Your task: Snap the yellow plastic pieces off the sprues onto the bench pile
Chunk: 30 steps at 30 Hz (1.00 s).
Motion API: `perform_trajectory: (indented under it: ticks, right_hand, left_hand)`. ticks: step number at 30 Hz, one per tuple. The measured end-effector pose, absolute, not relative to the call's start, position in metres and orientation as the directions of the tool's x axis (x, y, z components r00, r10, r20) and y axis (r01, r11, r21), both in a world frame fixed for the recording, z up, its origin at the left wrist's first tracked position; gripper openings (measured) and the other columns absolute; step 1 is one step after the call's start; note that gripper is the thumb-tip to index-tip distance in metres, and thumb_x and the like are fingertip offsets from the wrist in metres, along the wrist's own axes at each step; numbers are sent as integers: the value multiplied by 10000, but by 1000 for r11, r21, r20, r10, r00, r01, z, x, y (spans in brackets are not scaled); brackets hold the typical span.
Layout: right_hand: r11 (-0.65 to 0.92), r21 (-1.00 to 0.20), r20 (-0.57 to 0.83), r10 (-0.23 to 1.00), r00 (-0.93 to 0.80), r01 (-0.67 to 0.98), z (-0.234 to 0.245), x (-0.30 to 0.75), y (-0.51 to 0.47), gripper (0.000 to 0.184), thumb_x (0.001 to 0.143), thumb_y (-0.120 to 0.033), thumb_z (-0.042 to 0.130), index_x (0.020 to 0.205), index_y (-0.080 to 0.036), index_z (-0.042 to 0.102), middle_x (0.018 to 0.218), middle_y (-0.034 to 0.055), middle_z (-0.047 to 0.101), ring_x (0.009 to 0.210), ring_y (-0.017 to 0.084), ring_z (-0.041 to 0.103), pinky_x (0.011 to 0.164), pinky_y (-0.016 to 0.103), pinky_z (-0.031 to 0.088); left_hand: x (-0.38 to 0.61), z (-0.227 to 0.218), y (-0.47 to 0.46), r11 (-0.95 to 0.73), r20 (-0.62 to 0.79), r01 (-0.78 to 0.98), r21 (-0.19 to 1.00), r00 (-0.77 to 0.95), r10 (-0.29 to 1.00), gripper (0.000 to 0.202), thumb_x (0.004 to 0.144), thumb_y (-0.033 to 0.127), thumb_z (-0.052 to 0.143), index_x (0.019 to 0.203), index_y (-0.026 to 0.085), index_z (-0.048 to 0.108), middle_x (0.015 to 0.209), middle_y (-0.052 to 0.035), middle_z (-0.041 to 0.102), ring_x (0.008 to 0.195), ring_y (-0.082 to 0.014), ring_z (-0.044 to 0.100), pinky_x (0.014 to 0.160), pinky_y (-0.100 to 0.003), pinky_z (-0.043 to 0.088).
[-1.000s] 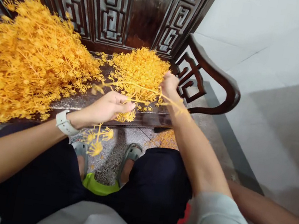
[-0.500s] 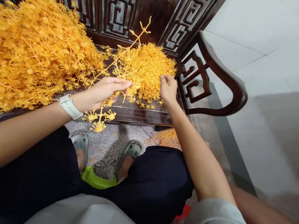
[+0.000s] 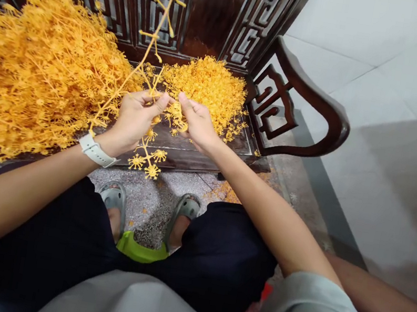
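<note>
My left hand (image 3: 132, 119), with a white watch on the wrist, is closed around a long orange plastic branch (image 3: 154, 35) that sticks up past the carved backrest, its flowered lower end (image 3: 147, 159) hanging below the hand. My right hand (image 3: 196, 122) meets it fingertip to fingertip and pinches a small orange floret on the same branch. Both hands hover over the dark wooden bench seat (image 3: 194, 148). A small heap of loose orange florets (image 3: 204, 88) lies just behind them.
A big pile of orange branches (image 3: 30, 73) covers the bench's left side. The carved armrest (image 3: 303, 113) curves at the right. My sandalled feet (image 3: 183, 210) rest on speckled floor, beside a green thing (image 3: 138, 251). Another person's arm (image 3: 376, 301) lies at lower right.
The right hand left the small heap and came left to meet the left hand. The branch swung from lying across to standing nearly upright in the left hand.
</note>
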State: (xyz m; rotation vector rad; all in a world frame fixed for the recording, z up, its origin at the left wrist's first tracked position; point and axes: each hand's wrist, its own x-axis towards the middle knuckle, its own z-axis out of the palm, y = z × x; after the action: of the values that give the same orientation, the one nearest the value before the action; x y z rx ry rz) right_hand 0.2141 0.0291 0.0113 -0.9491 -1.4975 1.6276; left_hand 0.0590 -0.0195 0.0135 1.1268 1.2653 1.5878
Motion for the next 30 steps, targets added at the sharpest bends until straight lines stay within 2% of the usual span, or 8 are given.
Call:
perform_trajectory:
  ticks: [7, 12, 14, 18, 21, 24, 27, 30]
  right_hand:
    - [-207, -976, -168, 914, -370, -69, 9, 198, 37, 599, 937, -763, 702, 797, -246, 432, 590, -112, 279, 481, 64, 234, 426, 233, 196]
    - [-313, -939, -304, 949, -85, -141, -1, 240, 76, 549, 1136, -636, 432, 772, -255, 274, 543, -141, 198, 456, 49, 153, 429, 176, 160]
    - [-343, -931, -339, 939, -56, -121, -6, 268, 89, 526, 1147, -575, 472, 760, -261, 303, 520, -149, 170, 451, 58, 103, 415, 190, 123]
    - [-139, -978, -146, 989, -35, 159, -22, 302, 101, 390, 1088, -380, 636, 759, -215, 507, 534, -100, 294, 444, 61, 258, 434, 212, 255]
    - [6, -899, -20, 998, -54, 438, -37, 307, 108, 182, 1007, -341, 704, 1024, -168, 652, 640, -27, 493, 553, 145, 541, 578, 306, 498]
    - [59, -796, 28, 998, -60, 602, -45, 305, 113, 569, 940, -409, 763, 1398, -127, 578, 968, 106, 682, 952, 304, 715, 919, 501, 602]
    - [165, -815, 109, 985, -132, 556, -30, 292, 102, 597, 1006, -626, 642, 1369, -154, 602, 1235, 176, 680, 1212, 333, 663, 1058, 500, 572]
    - [158, -945, 55, 940, -338, 287, 1, 268, 70, 678, 1017, -825, 472, 1235, -202, 626, 1108, 116, 681, 1028, 235, 681, 823, 332, 612]
  left_hand:
    - [62, 0, -8, -304, 291, 25, 952, -369, 882, 263, 906, 291, 866, 713, 197, 714, 703, 5, 652, 671, -126, 577, 676, -273, 464]
    - [48, 18, -7, -562, 571, 105, 820, -209, 794, 234, 912, 316, 849, 723, 236, 737, 749, 0, 697, 738, -156, 659, 751, -318, 526]
    - [37, 30, -7, -629, 630, 68, 775, -178, 756, 259, 910, 365, 860, 725, 241, 727, 757, 2, 704, 736, -153, 675, 750, -330, 536]
    - [26, 38, -4, -460, 435, -100, 882, -200, 878, 241, 830, 254, 897, 718, 213, 687, 787, -6, 731, 685, -121, 659, 611, -278, 487]
    - [32, 31, -2, -193, 160, -202, 960, -166, 973, 109, 837, 127, 808, 808, 200, 732, 809, -29, 753, 539, -84, 528, 449, -244, 346]
    - [42, 25, -3, -71, 37, -205, 976, -165, 986, 60, 874, 174, 799, 852, 199, 749, 852, -52, 773, 543, -91, 522, 415, -233, 318]
    - [50, 21, -4, -47, 9, -179, 983, -207, 978, 174, 895, 297, 840, 805, 206, 721, 904, -76, 796, 698, -137, 643, 445, -217, 374]
    - [54, 16, -2, -78, 45, -127, 989, -244, 969, 308, 870, 410, 894, 752, 203, 698, 880, -80, 795, 797, -167, 694, 566, -237, 503]
